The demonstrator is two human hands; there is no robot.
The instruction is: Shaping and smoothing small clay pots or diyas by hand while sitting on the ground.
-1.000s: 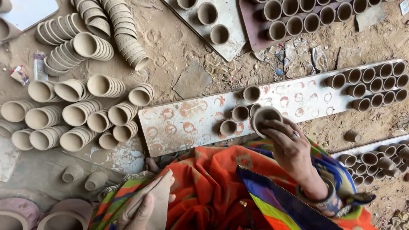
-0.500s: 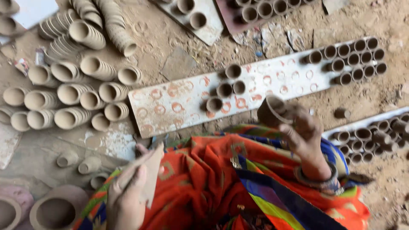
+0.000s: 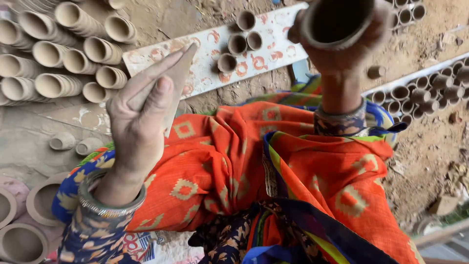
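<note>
Overhead: right hand (image 3: pixel 342 46) clamped round a brown unfired clay cup (image 3: pixel 337 22), mouth up for inspection; left hand (image 3: pixel 141 117) pinching a flat tan scraper (image 3: pixel 178 78), fingers together

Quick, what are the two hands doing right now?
Left hand: closed on a flat clay-coloured scraper.
Right hand: closed around a brown clay cup, held up.

Stacked clay cups (image 3: pixel 58 54) lying on the ground upper left; white board (image 3: pixel 205 54) holding four cups (image 3: pixel 238 43); orange cloth (image 3: pixel 220 166) draping below.
</note>
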